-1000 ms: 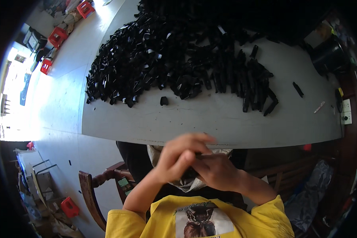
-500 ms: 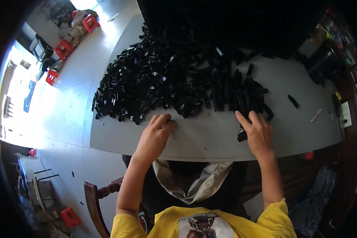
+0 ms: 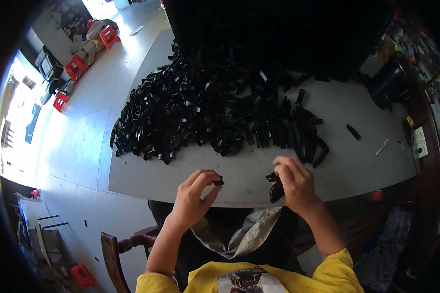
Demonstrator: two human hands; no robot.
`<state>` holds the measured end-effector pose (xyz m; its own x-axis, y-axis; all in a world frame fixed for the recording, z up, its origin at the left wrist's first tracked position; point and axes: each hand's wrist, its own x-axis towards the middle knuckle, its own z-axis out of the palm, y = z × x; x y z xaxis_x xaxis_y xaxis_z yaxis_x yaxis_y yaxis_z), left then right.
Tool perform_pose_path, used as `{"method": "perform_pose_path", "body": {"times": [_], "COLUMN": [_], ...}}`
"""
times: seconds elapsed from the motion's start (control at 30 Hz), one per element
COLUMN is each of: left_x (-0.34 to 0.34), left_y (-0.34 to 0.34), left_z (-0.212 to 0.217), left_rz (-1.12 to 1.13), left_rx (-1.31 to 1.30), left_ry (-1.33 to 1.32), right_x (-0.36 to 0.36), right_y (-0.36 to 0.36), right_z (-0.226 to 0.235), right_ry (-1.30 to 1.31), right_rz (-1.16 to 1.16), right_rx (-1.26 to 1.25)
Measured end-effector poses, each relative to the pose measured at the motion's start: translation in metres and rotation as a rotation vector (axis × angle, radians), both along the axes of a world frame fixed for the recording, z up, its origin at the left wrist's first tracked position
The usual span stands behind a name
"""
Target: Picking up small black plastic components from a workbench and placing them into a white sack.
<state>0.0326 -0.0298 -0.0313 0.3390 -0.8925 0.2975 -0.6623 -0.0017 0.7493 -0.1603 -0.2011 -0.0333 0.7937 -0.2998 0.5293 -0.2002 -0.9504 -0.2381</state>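
Observation:
Near the table's front edge, my left hand [image 3: 196,194] pinches a small black piece [image 3: 219,181] between thumb and fingers. To its right, my right hand [image 3: 295,184] is closed round a longer black plastic part [image 3: 276,190], whose lower end sticks out beneath the fingers. The two hands are apart, both just above the grey tabletop [image 3: 239,171]. Beyond them spreads a large heap of small black pieces [image 3: 166,107], some with shiny faces. Longer black parts [image 3: 298,129] lie at the heap's right side, past my right hand.
A large dark box-like shape [image 3: 278,34] stands behind the heap. One loose black part [image 3: 353,132] and a pen-like stick [image 3: 382,147] lie on the right. A grey-beige cloth [image 3: 239,239] hangs below the table edge. Left of me is a wooden chair [image 3: 111,254]; red stools [image 3: 76,67] stand farther off.
Both hands have drawn back from the heap toward the table's front edge and closer together. The left now shows a small black piece; the right brings its black part along.

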Motion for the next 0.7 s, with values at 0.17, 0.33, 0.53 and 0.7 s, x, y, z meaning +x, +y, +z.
{"method": "perform_pose_path", "body": {"times": [0.17,0.33,0.53,0.7], "left_x": [-0.017,-0.021,-0.022,-0.025], "left_y": [0.004,0.008,0.009,0.012], "left_z": [0.026,0.035,0.036,0.035], "left_rz": [-0.051,-0.063,-0.125,-0.134], "left_rx": [-0.139,-0.144,-0.167,-0.17], "left_ry": [0.031,0.015,-0.006,0.015], "right_x": [-0.003,0.006,0.007,0.005], "right_y": [0.033,0.04,0.042,0.043], "right_z": [0.019,0.035,0.039,0.042], "right_ry": [-0.032,-0.053,-0.018,0.029], "right_rz": [0.101,0.117,0.11,0.13], "right_rx": [0.33,0.126,0.046,-0.008]}}
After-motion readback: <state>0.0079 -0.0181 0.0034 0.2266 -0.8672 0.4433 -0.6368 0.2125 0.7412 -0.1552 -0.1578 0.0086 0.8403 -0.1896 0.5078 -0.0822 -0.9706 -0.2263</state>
